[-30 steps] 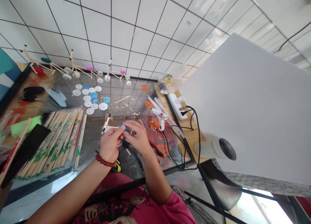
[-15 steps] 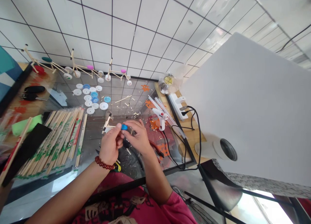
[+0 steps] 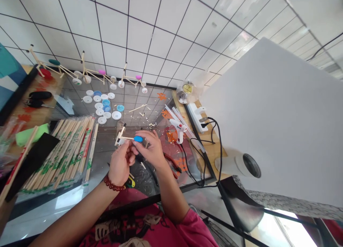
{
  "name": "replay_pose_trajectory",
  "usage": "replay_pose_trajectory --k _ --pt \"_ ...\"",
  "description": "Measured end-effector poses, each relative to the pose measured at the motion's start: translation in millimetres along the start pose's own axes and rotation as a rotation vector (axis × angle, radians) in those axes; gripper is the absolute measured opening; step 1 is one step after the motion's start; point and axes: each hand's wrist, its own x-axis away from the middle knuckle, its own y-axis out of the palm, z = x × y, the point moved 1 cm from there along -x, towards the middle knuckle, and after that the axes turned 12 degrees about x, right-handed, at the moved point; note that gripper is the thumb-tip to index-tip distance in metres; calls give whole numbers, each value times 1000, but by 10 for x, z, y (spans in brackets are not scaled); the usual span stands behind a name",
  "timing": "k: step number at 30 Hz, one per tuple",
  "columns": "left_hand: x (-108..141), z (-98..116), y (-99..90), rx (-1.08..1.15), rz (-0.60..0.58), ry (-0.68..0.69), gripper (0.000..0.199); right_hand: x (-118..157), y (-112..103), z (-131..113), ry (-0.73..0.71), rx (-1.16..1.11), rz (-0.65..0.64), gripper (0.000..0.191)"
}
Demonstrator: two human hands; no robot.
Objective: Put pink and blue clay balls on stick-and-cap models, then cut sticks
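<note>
Glass-topped workbench (image 3: 105, 143) strewn with wood shavings: a person's left hand (image 3: 122, 164) holds a small frame of glued wooden sticks (image 3: 121, 137), while the right hand (image 3: 150, 147) pinches a glossy blue plastic bottle cap (image 3: 138, 139) at the end of its thin stick. Paper-wrapped chopsticks (image 3: 72, 152) lie to the left, a white hot glue gun (image 3: 177, 129) to the right, and round plastic caps (image 3: 100, 105) farther off.
</note>
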Motion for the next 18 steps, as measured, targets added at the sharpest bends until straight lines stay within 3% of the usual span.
replay_pose_trajectory --k 9,14,18 --pt "16 -25 -20 4 -9 5 40 3 47 -2 47 -8 9 13" --pt "17 -36 -45 -1 -16 6 44 58 -19 57 76 24 -33 50" --pt "10 -19 -30 -32 -13 -16 48 197 -126 90 17 134 -20 53"
